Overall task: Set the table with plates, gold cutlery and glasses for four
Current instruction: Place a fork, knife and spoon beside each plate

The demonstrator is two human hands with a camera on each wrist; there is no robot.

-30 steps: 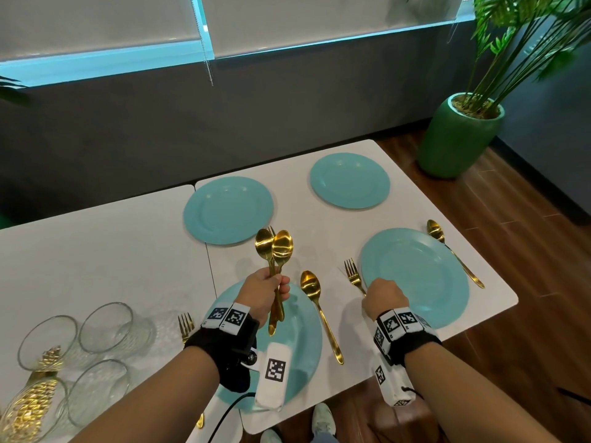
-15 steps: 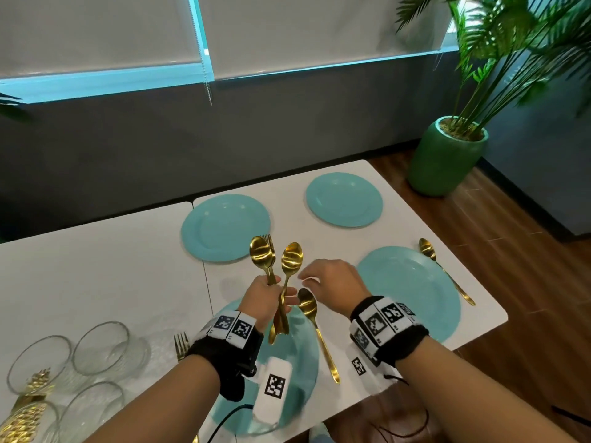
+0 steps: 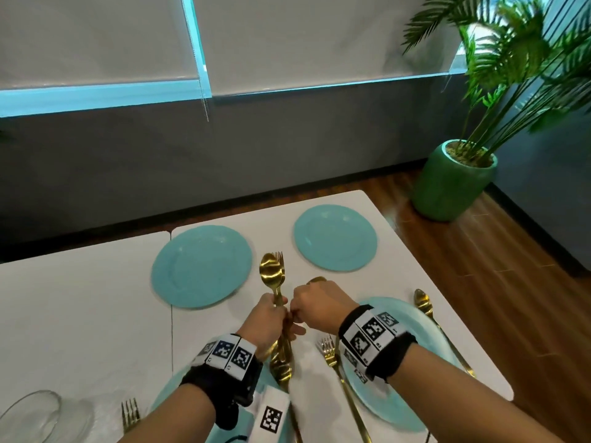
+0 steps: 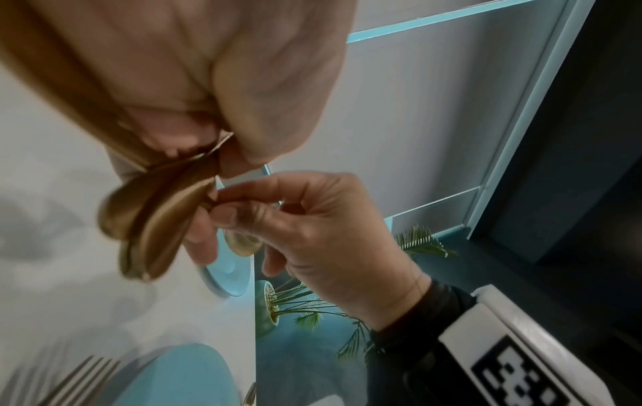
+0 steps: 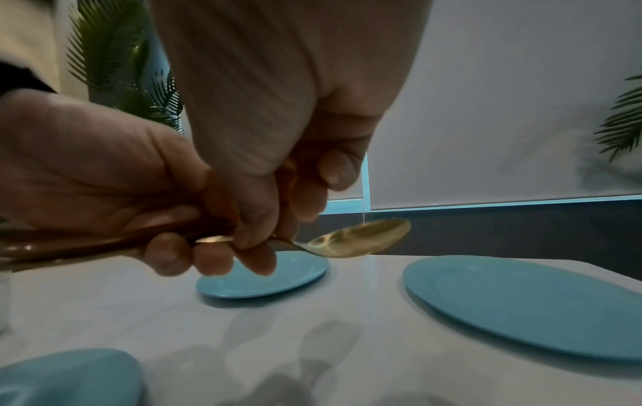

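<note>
My left hand grips a bundle of gold cutlery upright above the table; a spoon bowl and fork tines stick out at the top. In the left wrist view the handle ends fan out below the fingers. My right hand is pressed against the left and pinches one gold spoon by its neck. Teal plates lie at far left, far right, near right and near left, the last mostly hidden by my left wrist.
A gold fork lies left of the near right plate and a gold spoon right of it. Another fork and a glass sit at the near left. A green plant pot stands beyond the table's right corner.
My right hand left the fork beside the near right plate, moved left to the bundle and took hold of one spoon. The left hand stayed holding the bundle.
</note>
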